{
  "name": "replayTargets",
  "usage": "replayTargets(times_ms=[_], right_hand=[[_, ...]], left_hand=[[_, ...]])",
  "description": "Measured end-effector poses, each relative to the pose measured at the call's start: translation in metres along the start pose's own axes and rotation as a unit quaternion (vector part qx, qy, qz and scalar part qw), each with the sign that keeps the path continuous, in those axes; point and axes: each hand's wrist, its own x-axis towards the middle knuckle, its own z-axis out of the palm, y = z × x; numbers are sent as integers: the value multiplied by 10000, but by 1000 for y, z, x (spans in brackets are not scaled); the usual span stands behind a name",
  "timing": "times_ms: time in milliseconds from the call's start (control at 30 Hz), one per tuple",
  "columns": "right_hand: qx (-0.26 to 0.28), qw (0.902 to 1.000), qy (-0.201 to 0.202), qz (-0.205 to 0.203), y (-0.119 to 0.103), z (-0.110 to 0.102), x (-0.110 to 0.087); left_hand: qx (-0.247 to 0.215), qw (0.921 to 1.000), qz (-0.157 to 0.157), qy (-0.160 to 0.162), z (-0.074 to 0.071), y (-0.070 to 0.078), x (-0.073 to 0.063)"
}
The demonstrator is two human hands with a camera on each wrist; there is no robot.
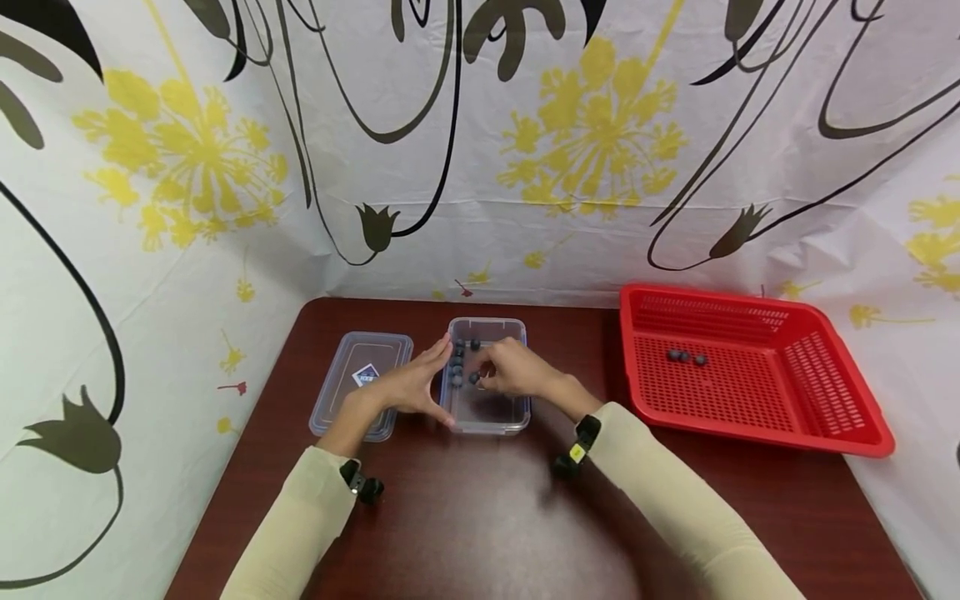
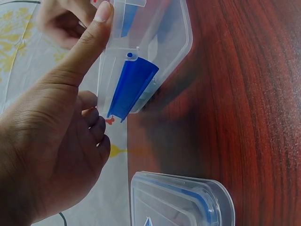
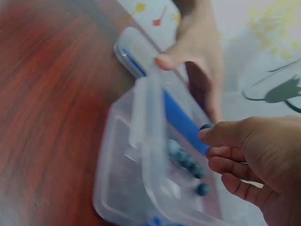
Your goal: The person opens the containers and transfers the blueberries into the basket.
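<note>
A clear plastic box (image 1: 491,412) with blue-edged side clips stands on the table. Along its left wall lies a row of blueberries (image 1: 457,361), with another single one (image 3: 203,189) beside the row. My right hand (image 1: 513,368) reaches over the box and pinches a blueberry (image 3: 206,126) between thumb and forefinger. Spread along the outside of the left wall is my left hand (image 1: 408,383), its thumb near the front corner and its fingertips farther back. In the left wrist view its thumb lies against the box beside a blue clip (image 2: 134,87).
Left of the box, the clear lid (image 1: 341,375) with a white-and-blue label lies flat. A red perforated basket (image 1: 720,400) stands at the right, holding three blueberries (image 1: 684,357). A patterned cloth (image 1: 585,250) hangs behind the dark wooden table (image 1: 465,517).
</note>
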Motion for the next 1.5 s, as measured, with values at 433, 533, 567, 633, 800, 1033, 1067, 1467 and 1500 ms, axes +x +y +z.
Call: replayTargets(times_ms=[433, 533, 567, 633, 800, 1033, 1067, 1467, 1500], right_hand=[[-315, 9966, 731, 221, 43, -95, -62], [-345, 9954, 815, 377, 65, -116, -84], [-368, 9948, 847, 428, 73, -122, -91], [-432, 9937, 885, 538, 89, -135, -106], [-704, 9909, 720, 888, 131, -160, -147], [-826, 9789, 234, 1856, 186, -175, -197], [-802, 9755, 165, 2043, 192, -175, -203], [-568, 9542, -377, 2912, 241, -161, -261], [-581, 9517, -396, 2988, 242, -160, -263]], left_hand=[[-47, 9999, 100, 89, -2, -4, 0], [-80, 9999, 125, 73, -2, -4, 1], [-83, 9999, 102, 63, -3, -4, 1], [-52, 10000, 62, 58, -3, -4, 1], [35, 10000, 18, 49, -4, -5, 1], [91, 9999, 64, 65, -5, -6, 1], [86, 9999, 72, 75, -5, -6, 1], [63, 10000, 19, 26, -1, -2, 2], [56, 10000, 32, 29, -1, -2, 2]])
